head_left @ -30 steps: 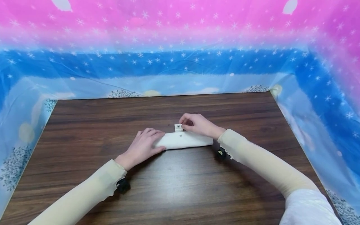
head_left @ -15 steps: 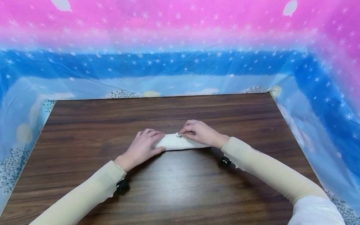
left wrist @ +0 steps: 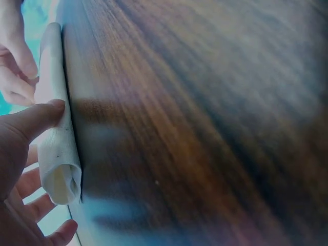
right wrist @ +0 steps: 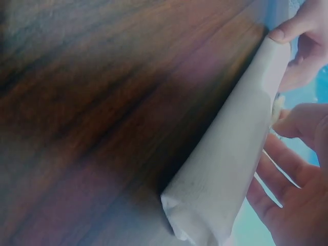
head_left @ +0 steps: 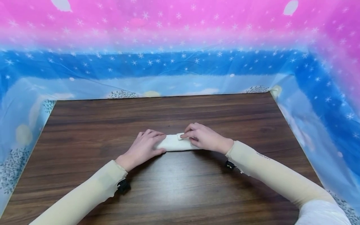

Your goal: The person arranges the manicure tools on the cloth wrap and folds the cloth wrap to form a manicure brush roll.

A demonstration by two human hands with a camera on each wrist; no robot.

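A white cloth roll (head_left: 173, 145) lies lengthwise across the wooden table. My left hand (head_left: 142, 148) holds its left end, the thumb on the near side and the fingers over the far side. In the left wrist view the end of the roll (left wrist: 59, 154) is hollow, with layers inside. My right hand (head_left: 207, 138) pinches the short snap strap (head_left: 179, 136) between thumb and forefinger, low over the top of the roll. The snap studs are hidden under strap and fingers. In the right wrist view the roll's right end (right wrist: 205, 205) is loosely folded.
The dark wooden table (head_left: 174, 190) extends on all sides of the roll. A pink and blue snowflake cloth (head_left: 180, 62) hangs behind the table and along its sides. A small black camera (head_left: 122, 186) sits under the left wrist.
My right hand has brought the strap from standing up behind the roll forward and down onto its top, covering the snap. The left hand stays at the left end.
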